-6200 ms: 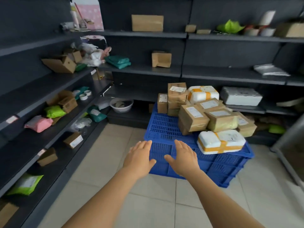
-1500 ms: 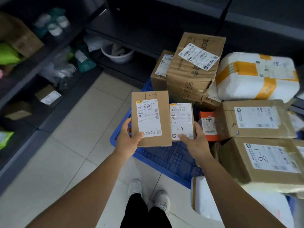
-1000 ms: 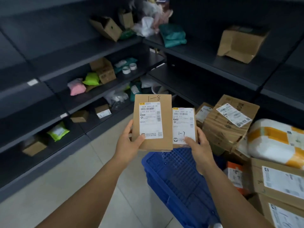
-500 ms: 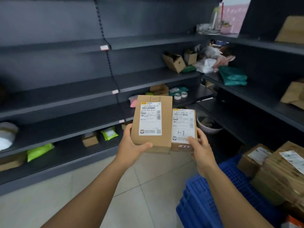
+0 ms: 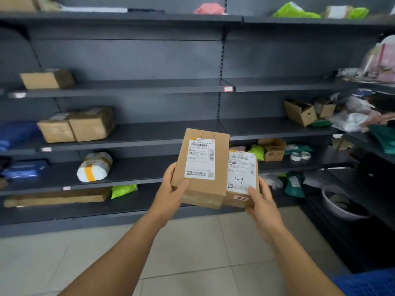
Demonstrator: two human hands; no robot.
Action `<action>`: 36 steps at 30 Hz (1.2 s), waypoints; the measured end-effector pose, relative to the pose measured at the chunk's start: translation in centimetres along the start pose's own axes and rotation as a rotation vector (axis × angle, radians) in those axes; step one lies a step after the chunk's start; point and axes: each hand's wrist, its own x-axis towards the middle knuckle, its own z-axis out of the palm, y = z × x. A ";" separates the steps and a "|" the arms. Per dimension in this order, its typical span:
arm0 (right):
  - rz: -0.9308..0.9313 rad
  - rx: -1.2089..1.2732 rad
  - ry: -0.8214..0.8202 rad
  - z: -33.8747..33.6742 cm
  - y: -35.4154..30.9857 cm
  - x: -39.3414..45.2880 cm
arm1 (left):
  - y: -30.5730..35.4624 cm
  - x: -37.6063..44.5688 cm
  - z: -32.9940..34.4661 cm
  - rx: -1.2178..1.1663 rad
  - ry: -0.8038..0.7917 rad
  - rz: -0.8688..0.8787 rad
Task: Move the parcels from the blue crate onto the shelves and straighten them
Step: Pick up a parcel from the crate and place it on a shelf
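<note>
My left hand (image 5: 173,190) grips a brown cardboard parcel (image 5: 203,167) with a white label and "1-8" written on top. Beside it, my right hand (image 5: 259,199) holds a smaller brown parcel (image 5: 241,178) marked "1-7". Both parcels are held upright at chest height, side by side and touching, in front of the dark grey shelves (image 5: 149,86). Only a corner of the blue crate (image 5: 367,283) shows at the bottom right.
Several parcels lie on the left shelves: brown boxes (image 5: 77,124), a white parcel with orange tape (image 5: 95,166), a green bag (image 5: 124,190). More boxes and bags crowd the right corner (image 5: 299,112). Long stretches of the middle shelf boards hold nothing. Tiled floor lies below.
My view has swung left, away from the crate and towards the long shelf wall. Both hands keep their parcels, held in the same pose.
</note>
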 end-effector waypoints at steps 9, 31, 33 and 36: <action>-0.046 0.016 -0.162 11.3 -2.4 2.8 | 1.4 1.7 -10.1 -0.088 0.137 0.027; 0.234 -0.001 -0.352 30.8 2.0 20.4 | -6.4 18.3 -22.2 -0.202 0.460 -0.194; 0.251 -0.017 -0.345 32.0 2.7 21.7 | -7.3 19.3 -22.8 -0.219 0.486 -0.212; 0.271 -0.016 -0.338 34.5 3.6 23.4 | -8.8 20.8 -24.4 -0.249 0.527 -0.247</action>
